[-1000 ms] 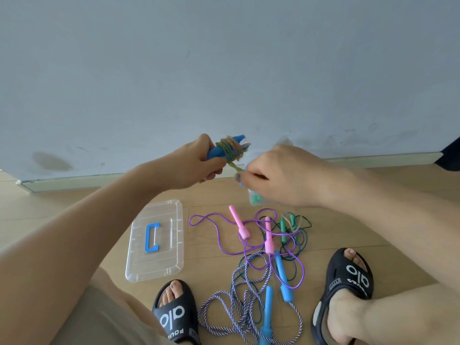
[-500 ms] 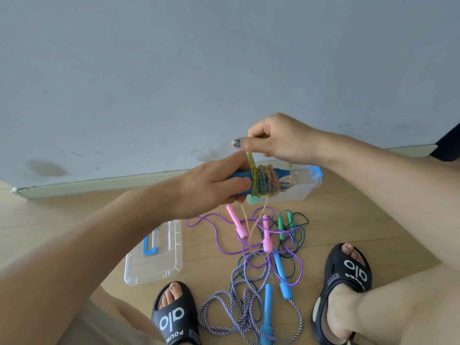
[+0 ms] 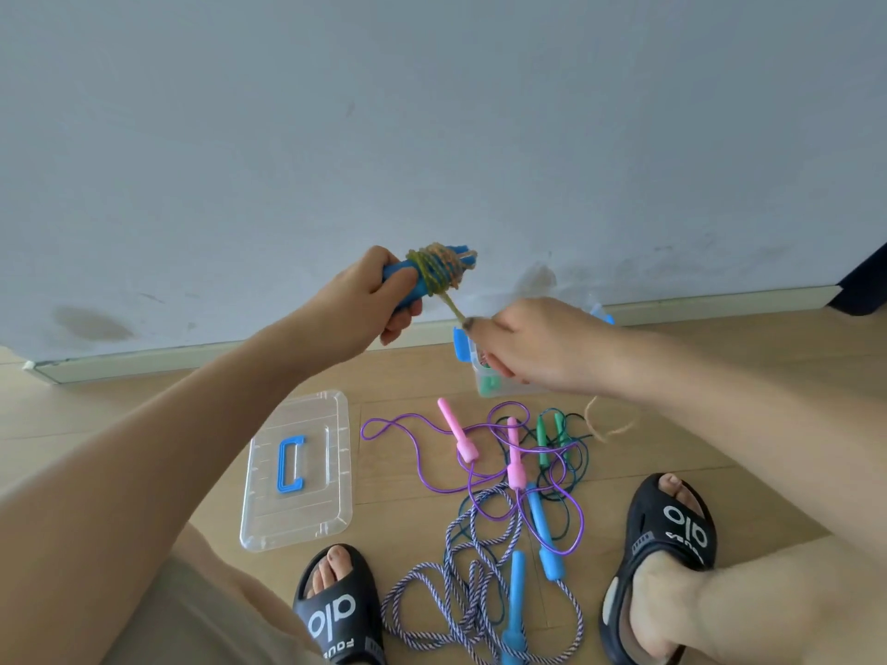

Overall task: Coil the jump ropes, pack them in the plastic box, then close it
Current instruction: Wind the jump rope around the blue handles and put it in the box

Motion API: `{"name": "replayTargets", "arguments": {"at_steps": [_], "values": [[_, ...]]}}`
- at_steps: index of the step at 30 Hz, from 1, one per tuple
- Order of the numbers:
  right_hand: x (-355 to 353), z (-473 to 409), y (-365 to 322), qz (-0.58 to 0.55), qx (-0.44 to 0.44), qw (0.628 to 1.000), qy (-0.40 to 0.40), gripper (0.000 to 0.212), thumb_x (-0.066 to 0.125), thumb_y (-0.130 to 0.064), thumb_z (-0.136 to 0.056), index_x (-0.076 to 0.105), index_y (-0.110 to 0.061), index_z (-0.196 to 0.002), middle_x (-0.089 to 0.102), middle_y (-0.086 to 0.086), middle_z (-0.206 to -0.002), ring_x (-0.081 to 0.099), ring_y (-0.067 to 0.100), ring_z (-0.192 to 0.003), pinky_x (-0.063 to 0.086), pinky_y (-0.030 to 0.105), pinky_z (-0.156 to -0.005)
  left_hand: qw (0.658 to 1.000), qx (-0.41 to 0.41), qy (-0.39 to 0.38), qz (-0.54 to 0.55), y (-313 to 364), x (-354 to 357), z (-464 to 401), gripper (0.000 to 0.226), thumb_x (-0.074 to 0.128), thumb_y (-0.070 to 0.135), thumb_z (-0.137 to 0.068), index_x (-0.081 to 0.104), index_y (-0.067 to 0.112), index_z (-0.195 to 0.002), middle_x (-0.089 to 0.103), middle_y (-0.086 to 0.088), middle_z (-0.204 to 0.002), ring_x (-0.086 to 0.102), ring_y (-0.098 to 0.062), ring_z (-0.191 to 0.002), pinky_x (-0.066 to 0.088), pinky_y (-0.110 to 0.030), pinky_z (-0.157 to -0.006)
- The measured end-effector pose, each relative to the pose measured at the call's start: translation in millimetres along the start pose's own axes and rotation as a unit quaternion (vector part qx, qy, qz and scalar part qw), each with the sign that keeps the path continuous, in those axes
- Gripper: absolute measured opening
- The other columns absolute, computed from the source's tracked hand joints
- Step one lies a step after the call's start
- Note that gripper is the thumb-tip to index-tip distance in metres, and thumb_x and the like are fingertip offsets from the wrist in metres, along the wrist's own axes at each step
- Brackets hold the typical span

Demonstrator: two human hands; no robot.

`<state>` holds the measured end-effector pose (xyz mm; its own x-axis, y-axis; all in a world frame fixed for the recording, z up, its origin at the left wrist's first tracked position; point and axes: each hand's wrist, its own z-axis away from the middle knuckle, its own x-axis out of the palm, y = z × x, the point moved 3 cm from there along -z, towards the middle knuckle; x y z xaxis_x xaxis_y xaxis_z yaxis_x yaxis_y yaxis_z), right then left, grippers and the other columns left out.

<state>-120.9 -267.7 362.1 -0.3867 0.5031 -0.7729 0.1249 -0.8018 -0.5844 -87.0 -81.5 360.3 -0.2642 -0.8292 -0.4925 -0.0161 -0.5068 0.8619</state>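
Left hand (image 3: 365, 300) grips blue handles (image 3: 413, 276) as a spool; right hand (image 3: 523, 343) pinches the yellowish rope (image 3: 453, 307) taut for winding. Plastic box (image 3: 480, 376) sits open behind the right hand; lid (image 3: 300, 472) and three uncoiled ropes (image 3: 480, 544) lie nearby.

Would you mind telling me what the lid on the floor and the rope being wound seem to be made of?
The lid looks like clear, glossy hard plastic: the floor shows through it, and its blue handle looks moulded. The rope being wound around blue handles looks like rough, matte yellowish fibre cord, perhaps jute; its loose end looks frayed.
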Motion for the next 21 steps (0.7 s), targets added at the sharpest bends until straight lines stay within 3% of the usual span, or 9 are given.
{"name": "replayTargets", "arguments": {"at_steps": [4, 8, 11, 13, 16, 18, 21], "values": [[-7.0, 14.6, -25.8, 0.123, -0.100, 0.987, 0.008, 0.050, 0.044, -0.038, -0.100, 0.038, -0.010, -0.058, 0.039, 0.005, -0.053, 0.035, 0.022, -0.054, 0.029, 0.034, -0.052, 0.994, -0.027, -0.029, -0.103, -4.8, 4.8, -0.9, 0.019, 0.043, 0.028, -0.103, 0.045, 0.012, -0.092, 0.063, 0.000, -0.074, 0.044, -0.010, -0.045, 0.037, -0.022, -0.047], [4.6, 20.7, -39.7, 0.179, -0.150, 0.972, -0.033, 0.047, 0.046, -0.033, -0.098, 0.039, -0.011, -0.057, 0.038, 0.003, -0.048, 0.034, 0.021, -0.049, 0.034, 0.036, -0.051, 0.996, -0.035, -0.054, -0.066, 2.9, 22.2, 3.0, 0.019, 0.044, 0.027, -0.102, 0.046, 0.012, -0.090, 0.059, 0.007, -0.062, 0.041, -0.011, -0.045, 0.038, -0.026, -0.049], [-0.4, 19.6, -42.6, 0.177, -0.170, 0.969, -0.014, 0.047, 0.047, -0.032, -0.097, 0.036, -0.013, -0.055, 0.037, 0.002, -0.048, 0.032, 0.020, -0.049, 0.033, 0.035, -0.051, 0.996, -0.070, -0.059, -0.008, 1.7, 24.7, 4.3, 0.022, 0.045, 0.024, -0.103, 0.042, 0.014, -0.084, 0.050, 0.015, -0.044, 0.037, -0.009, -0.043, 0.036, -0.019, -0.043], [-13.6, 18.3, -42.7, 0.150, -0.180, 0.972, 0.011, 0.048, 0.048, -0.034, -0.097, 0.037, -0.012, -0.056, 0.039, 0.005, -0.050, 0.031, 0.018, -0.049, 0.029, 0.032, -0.050, 0.993, -0.086, -0.059, 0.049, 2.2, 22.0, 4.7, 0.025, 0.046, 0.023, -0.103, 0.041, 0.014, -0.081, 0.048, 0.015, -0.045, 0.035, -0.011, -0.046, 0.035, -0.018, -0.043], [-33.4, 13.8, -39.0, 0.124, -0.194, 0.971, 0.060, 0.048, 0.050, -0.036, -0.097, 0.042, -0.009, -0.059, 0.047, 0.009, -0.053, 0.033, 0.016, -0.050, 0.031, 0.036, -0.052, 0.994, -0.046, -0.087, -0.042, 7.8, 24.9, 9.9, 0.021, 0.043, 0.024, -0.102, 0.043, 0.014, -0.084, 0.055, 0.009, -0.061, 0.037, -0.011, -0.048, 0.035, -0.020, -0.047], [-41.6, 8.0, -35.1, 0.125, -0.200, 0.968, 0.091, 0.051, 0.051, -0.039, -0.097, 0.039, -0.009, -0.058, 0.037, 0.004, -0.049, 0.029, 0.016, -0.049, 0.027, 0.033, -0.050, 0.983, 0.018, -0.114, -0.141, 14.6, 34.7, 17.3, 0.021, 0.042, 0.028, -0.102, 0.044, 0.020, -0.083, 0.055, 0.010, -0.067, 0.043, -0.006, -0.050, 0.039, -0.022, -0.056], [-53.9, -2.7, -23.3, 0.118, -0.186, 0.967, 0.126, 0.057, 0.053, -0.046, -0.097, 0.030, -0.012, -0.056, 0.024, 0.000, -0.049, 0.022, 0.016, -0.050, 0.021, 0.033, -0.050, 0.969, 0.093, -0.144, -0.179, 29.0, 48.0, 31.3, 0.019, 0.042, 0.026, -0.103, 0.042, 0.025, -0.084, 0.057, 0.012, -0.069, 0.049, -0.004, -0.058, 0.041, -0.025, -0.064]]}}
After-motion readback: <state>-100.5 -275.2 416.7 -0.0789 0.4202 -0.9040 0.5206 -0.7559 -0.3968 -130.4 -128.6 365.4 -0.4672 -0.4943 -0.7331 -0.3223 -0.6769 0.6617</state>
